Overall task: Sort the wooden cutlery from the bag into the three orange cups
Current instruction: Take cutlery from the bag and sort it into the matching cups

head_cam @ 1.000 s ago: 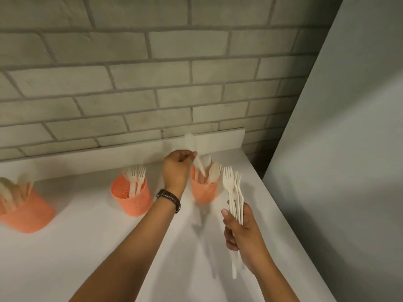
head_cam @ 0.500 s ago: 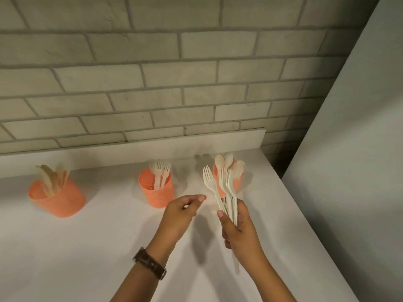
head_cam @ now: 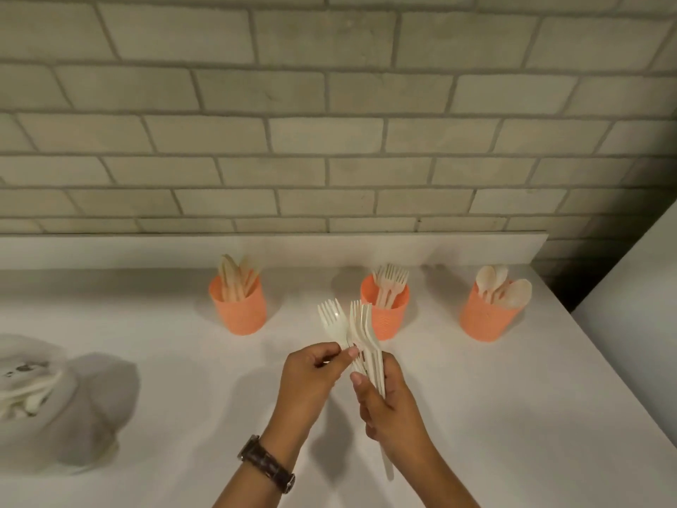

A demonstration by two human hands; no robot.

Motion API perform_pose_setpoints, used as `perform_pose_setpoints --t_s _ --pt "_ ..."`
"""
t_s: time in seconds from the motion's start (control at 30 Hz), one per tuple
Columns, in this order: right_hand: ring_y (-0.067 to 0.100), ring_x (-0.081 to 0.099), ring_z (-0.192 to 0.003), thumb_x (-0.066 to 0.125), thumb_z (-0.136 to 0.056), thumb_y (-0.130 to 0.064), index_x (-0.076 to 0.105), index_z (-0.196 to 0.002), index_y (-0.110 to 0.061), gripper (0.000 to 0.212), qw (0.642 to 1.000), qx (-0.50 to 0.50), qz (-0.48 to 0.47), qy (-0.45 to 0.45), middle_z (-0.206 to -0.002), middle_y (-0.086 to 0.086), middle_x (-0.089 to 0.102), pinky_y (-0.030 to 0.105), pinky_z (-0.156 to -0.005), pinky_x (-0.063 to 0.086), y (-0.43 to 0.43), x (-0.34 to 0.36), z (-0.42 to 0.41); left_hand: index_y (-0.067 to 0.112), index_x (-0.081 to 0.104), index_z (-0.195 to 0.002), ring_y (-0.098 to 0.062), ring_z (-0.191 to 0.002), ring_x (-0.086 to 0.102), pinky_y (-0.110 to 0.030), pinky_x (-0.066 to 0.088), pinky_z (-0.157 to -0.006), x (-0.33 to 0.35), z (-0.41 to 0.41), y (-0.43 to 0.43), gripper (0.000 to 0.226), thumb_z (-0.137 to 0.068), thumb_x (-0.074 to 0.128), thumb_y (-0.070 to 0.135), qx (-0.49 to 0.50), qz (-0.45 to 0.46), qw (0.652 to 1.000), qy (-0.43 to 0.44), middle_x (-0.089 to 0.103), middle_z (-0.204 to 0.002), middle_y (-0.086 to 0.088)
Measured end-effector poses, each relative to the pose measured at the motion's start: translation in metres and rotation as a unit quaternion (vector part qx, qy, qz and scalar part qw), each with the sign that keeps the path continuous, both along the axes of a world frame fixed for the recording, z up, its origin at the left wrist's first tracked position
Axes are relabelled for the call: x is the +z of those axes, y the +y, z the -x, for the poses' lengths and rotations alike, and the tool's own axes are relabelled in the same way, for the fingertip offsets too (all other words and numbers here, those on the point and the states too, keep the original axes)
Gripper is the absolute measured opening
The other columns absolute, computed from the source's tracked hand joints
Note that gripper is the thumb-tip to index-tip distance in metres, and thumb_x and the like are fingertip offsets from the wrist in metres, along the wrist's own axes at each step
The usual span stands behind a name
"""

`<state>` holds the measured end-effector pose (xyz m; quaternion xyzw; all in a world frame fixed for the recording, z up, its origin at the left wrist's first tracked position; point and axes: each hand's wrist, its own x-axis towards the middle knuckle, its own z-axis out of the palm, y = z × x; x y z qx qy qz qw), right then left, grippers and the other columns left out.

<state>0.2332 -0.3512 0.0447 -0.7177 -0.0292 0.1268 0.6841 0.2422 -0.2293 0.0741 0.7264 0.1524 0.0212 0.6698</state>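
A white counter (head_cam: 513, 416) runs along a grey brick wall (head_cam: 329, 141), with a low white strip (head_cam: 146, 251) where they meet. A smooth pale wall (head_cam: 644, 306) stands on the right. The left hand (head_cam: 315, 375) has its fingers curled, and the thumb and first finger pinch a single fork (head_cam: 331, 320) just under its prongs. The right hand (head_cam: 388, 405) is wrapped tight round a bunch of forks (head_cam: 364, 335), held upright with the prongs up and one handle poking out below. The two hands are touching, near the middle of the counter. A dark watch (head_cam: 265, 463) sits on the left wrist. Three round orange cups with bumpy sides stand far back in a row. The left cup (head_cam: 238, 313) holds flat knives (head_cam: 234, 278), the middle cup (head_cam: 394, 320) holds other forks (head_cam: 390, 284), and the right cup (head_cam: 483, 322) holds rounded spoons (head_cam: 505, 287). All the cutlery is pale and thin. A soft, crumpled bag (head_cam: 73, 408) sits near the left edge with more pale cutlery showing in its open top.
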Motion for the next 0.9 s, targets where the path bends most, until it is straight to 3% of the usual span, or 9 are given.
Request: perform_pose_setpoints --t_s 0.1,0.13,0.2,0.27,0.47,0.67,0.77,0.83,0.9 --pt "0.004 0.035 -0.042 0.05 -0.096 -0.022 0.05 -0.107 -0.028 0.012 1.0 -0.01 -0.013 -0.001 -0.06 -0.008 0.044 0.018 -0.039 0.028 0.033 0.001 0.009 0.021 0.057 -0.045 -0.003 -0.05 0.045 -0.013 0.043 -0.057 0.001 0.006 0.036 0.039 -0.083 0.066 0.023 -0.044 -0.023 0.999 0.008 0.047 -0.046 0.01" --pt "0.005 0.034 -0.042 0.05 -0.096 -0.021 0.049 -0.107 -0.027 0.013 1.0 -0.016 -0.018 0.0 -0.06 -0.006 0.044 0.019 -0.039 0.027 0.043 0.001 0.011 0.022 0.061 -0.048 -0.002 -0.052 0.046 -0.015 0.043 -0.06 0.001 0.007 0.046 0.037 -0.084 0.065 0.024 -0.061 -0.008 0.998 0.015 0.048 -0.047 0.011" --pt "0.006 0.032 -0.041 0.049 -0.096 -0.02 0.049 -0.106 -0.024 0.011 0.999 -0.029 -0.029 0.001 -0.061 -0.005 0.044 0.019 -0.038 0.026 0.059 0.003 0.017 0.012 0.072 -0.071 -0.005 -0.058 0.047 -0.018 0.044 -0.065 0.001 0.008 0.064 0.02 -0.085 0.063 0.023 -0.092 0.082 0.992 0.039 0.05 -0.055 0.008" --pt "0.009 0.031 -0.043 0.048 -0.097 -0.025 0.049 -0.103 -0.021 0.007 0.998 -0.041 -0.044 -0.001 -0.062 -0.005 0.045 0.019 -0.039 0.024 0.071 0.007 0.021 0.004 0.072 -0.09 -0.005 -0.061 0.048 -0.019 0.045 -0.068 -0.001 0.009 0.077 0.019 -0.087 0.06 0.019 -0.122 0.177 0.975 0.055 0.053 -0.062 0.005" --pt "0.01 0.03 -0.043 0.044 -0.097 -0.029 0.048 -0.1 -0.016 0.014 0.994 -0.099 -0.044 0.007 -0.065 0.002 0.045 0.019 -0.039 0.025 0.073 0.012 0.02 0.009 0.072 -0.089 -0.005 -0.063 0.053 -0.016 0.051 -0.068 0.0 -0.002 0.083 0.013 -0.086 0.06 0.014 -0.123 0.241 0.961 0.05 0.073 -0.084 -0.001" --pt "0.007 0.028 -0.038 0.043 -0.098 -0.024 0.045 -0.091 -0.011 0.015 0.98 -0.198 -0.005 0.018 -0.062 0.002 0.042 0.02 -0.037 0.023 0.032 0.006 0.007 0.01 0.072 -0.082 -0.006 -0.064 0.059 -0.017 0.052 -0.067 0.026 -0.063 0.057 0.005 -0.082 0.066 0.01 -0.082 0.172 0.981 -0.041 0.071 -0.083 -0.008" --pt "0.007 0.028 -0.037 0.045 -0.098 -0.024 0.047 -0.092 -0.007 0.017 0.975 -0.219 -0.005 0.025 -0.062 0.002 0.04 0.018 -0.038 0.023 0.009 0.006 0.002 0.012 0.072 -0.081 -0.004 -0.061 0.06 -0.015 0.049 -0.064 0.033 -0.107 0.028 0.007 -0.08 0.069 0.006 -0.07 0.111 0.987 -0.093 0.071 -0.068 0.003" --pt "0.007 0.028 -0.038 0.047 -0.097 -0.024 0.049 -0.096 -0.007 0.016 0.976 -0.217 -0.01 0.029 -0.064 0.002 0.042 0.018 -0.038 0.022 -0.003 0.008 0.0 0.005 0.072 -0.086 0.001 -0.056 0.06 -0.012 0.047 -0.059 0.029 -0.133 0.005 0.007 -0.079 0.07 0.005 -0.062 0.082 0.99 -0.094 0.068 -0.06 0.011" --pt "0.007 0.028 -0.038 0.047 -0.097 -0.024 0.051 -0.097 -0.009 0.016 0.977 -0.209 -0.014 0.035 -0.066 0.002 0.043 0.018 -0.038 0.022 -0.012 0.007 -0.002 0.005 0.071 -0.079 -0.007 -0.062 0.06 -0.018 0.048 -0.065 0.016 -0.155 -0.013 0.005 -0.077 0.073 0.01 -0.053 0.032 0.995 -0.08 0.066 -0.063 0.006"
